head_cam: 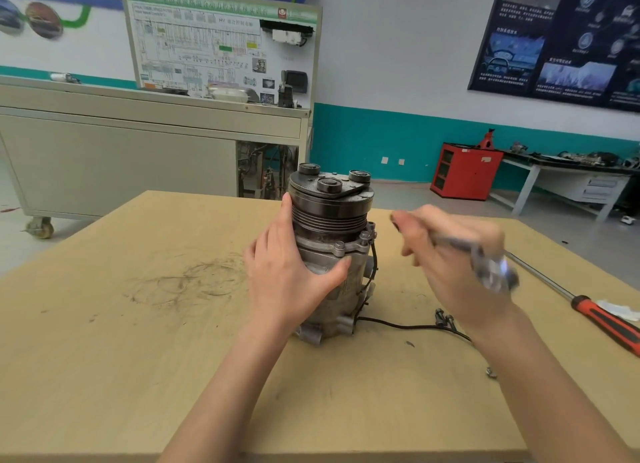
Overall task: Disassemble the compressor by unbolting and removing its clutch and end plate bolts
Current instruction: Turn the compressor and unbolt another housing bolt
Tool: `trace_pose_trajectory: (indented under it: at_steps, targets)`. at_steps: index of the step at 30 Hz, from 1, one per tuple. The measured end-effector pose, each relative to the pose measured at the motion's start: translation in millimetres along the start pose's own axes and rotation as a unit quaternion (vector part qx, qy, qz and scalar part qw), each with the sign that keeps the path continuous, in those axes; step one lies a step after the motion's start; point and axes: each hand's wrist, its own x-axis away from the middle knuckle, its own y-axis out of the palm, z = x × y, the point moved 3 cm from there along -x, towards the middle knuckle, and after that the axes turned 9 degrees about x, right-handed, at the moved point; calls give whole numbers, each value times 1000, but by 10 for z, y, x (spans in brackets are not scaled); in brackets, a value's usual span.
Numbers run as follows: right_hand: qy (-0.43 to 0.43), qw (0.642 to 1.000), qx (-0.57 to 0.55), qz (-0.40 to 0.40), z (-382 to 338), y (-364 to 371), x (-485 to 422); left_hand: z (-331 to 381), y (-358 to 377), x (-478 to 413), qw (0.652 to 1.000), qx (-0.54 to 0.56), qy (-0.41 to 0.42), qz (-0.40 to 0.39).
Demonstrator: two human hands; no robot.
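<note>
The compressor [332,227] stands upright on the wooden table [138,341], its dark clutch plate [329,185] and grooved pulley on top. Bolts [340,245] sit in the flange under the pulley. My left hand [291,272] grips the aluminium body from the left, thumb across its front and fingers up along the pulley. My right hand [457,255] is just right of the compressor, blurred, and holds a shiny metal ratchet wrench [485,262] whose head points toward me. Two loose bolts [445,319] lie on the table beside the black cable [408,326].
A long screwdriver with a red and black handle [602,320] lies at the table's right edge, with a white scrap beside it. Behind the table stand a grey wheeled training bench [138,140], a red cabinet [465,170] and a workbench [571,178].
</note>
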Motion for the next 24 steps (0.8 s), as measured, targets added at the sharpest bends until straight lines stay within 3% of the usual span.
trace_pose_trajectory:
  at_steps: [3, 6, 10, 19, 22, 24]
  targets:
    - [-66, 997, 48, 14, -48, 109, 113, -1, 0, -1, 1000, 0, 0, 0]
    - [-71, 995, 67, 16, -82, 227, 242, -7, 5, -1, 1000, 1, 0, 1]
    - [-92, 976, 188, 55, -139, 346, 336, -9, 6, 2, 1000, 1, -3, 3]
    - [-119, 960, 255, 11, -377, 468, 340, -10, -8, 12, 1000, 22, -21, 1]
    - [-96, 973, 209, 7, -283, 447, 448, -4, -13, 7, 1000, 10, -13, -5]
    - [-30, 998, 57, 8, -75, 392, 517, 1, -14, 4, 1000, 7, -9, -7]
